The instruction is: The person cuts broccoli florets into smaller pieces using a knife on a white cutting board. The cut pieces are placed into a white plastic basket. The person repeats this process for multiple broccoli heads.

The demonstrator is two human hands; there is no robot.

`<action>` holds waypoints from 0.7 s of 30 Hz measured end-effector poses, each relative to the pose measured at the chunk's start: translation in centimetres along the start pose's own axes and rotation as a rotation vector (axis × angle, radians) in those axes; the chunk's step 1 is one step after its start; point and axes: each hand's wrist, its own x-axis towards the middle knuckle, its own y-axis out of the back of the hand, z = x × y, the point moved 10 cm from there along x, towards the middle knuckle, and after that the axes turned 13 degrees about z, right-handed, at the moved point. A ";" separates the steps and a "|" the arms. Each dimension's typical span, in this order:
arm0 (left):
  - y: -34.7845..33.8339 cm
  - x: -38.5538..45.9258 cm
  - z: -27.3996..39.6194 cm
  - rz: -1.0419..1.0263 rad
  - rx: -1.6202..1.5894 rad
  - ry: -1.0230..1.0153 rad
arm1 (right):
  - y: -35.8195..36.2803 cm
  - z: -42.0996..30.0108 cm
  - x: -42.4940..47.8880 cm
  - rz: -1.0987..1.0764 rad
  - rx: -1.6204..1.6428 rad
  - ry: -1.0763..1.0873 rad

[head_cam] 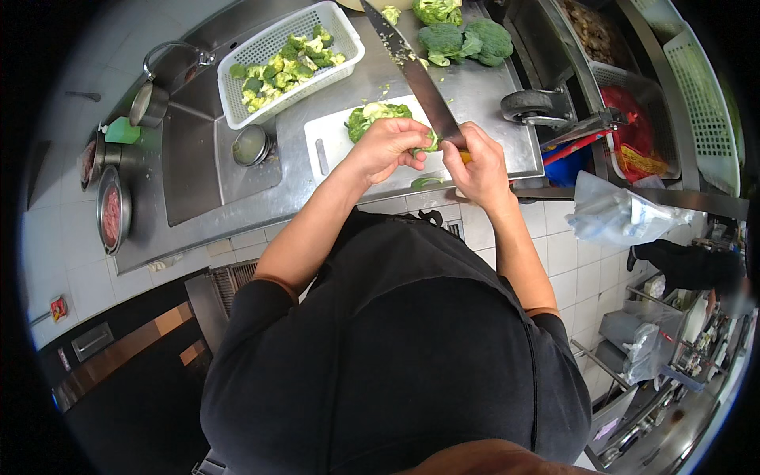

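Observation:
My right hand (480, 169) grips a large kitchen knife (424, 86) by its yellowish handle, the blade pointing up and away to the left with green crumbs stuck on it. Between the fingers of my left hand (389, 148) is a small broccoli piece (432, 142), close against the heel of the blade. Below and behind that hand, a cut broccoli head (371, 116) rests on a white cutting board (329, 157). A loose broccoli leaf (426, 182) lies at the board's near edge. Whole broccoli heads (442, 43) sit farther back on the steel counter (380, 62).
Left of the board, a white perforated basket (291, 98) holds cut florets and overhangs the sink (193, 160). A metal bowl of raw meat (113, 211) stands at the far left. A caster wheel (527, 107) lies near the counter's right side. Another person (683, 264) is at right.

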 end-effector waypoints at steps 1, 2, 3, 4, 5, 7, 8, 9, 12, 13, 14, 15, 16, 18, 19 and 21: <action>0.1 0.1 -0.1 0.003 0.008 -0.005 | -0.2 0.0 0.0 -0.014 -0.023 -0.004; 0.2 0.2 -0.1 0.006 0.017 -0.009 | -0.4 0.0 -0.1 -0.028 -0.047 -0.008; 0.3 0.2 -0.1 0.013 0.034 -0.005 | -0.7 -0.1 -0.1 -0.055 -0.068 0.006; 0.3 0.2 0.0 0.019 0.051 -0.002 | -0.9 0.0 -0.2 -0.081 -0.089 0.020; 0.3 0.2 0.0 0.025 0.069 0.002 | -1.2 0.0 -0.2 -0.107 -0.110 0.034; 0.6 0.4 -0.2 0.004 0.092 0.004 | -1.4 0.1 0.0 -0.130 -0.093 0.036; 0.8 0.7 -0.4 -0.007 0.103 0.005 | -1.5 0.1 0.1 -0.141 -0.085 0.037; 1.0 0.9 -0.9 -0.030 0.091 0.033 | -1.7 0.5 0.0 -0.167 -0.073 0.022; 1.2 1.5 -1.9 -0.083 0.071 0.100 | -2.1 1.5 -0.4 -0.233 -0.035 -0.022; 1.2 1.6 -2.0 -0.088 0.075 0.112 | -2.2 1.8 -0.5 -0.249 -0.020 -0.035; 1.2 1.7 -2.1 -0.094 0.079 0.124 | -2.3 1.9 -0.6 -0.265 -0.006 -0.049; 1.1 1.6 -2.1 -0.103 0.081 0.122 | -2.3 1.9 -0.6 -0.269 -0.018 -0.054; 0.9 1.6 -2.0 -0.114 0.084 0.119 | -2.3 1.7 -0.6 -0.272 -0.030 -0.059; 0.7 1.6 -1.8 -0.118 0.116 0.096 | -2.4 1.6 -0.5 -0.275 -0.039 -0.065; 0.6 1.7 -1.8 -0.112 0.146 0.076 | -2.5 1.7 -0.6 -0.275 -0.037 -0.065; 0.3 1.8 -1.5 -0.098 0.158 0.036 | -2.3 1.7 -0.4 -0.231 -0.018 -0.057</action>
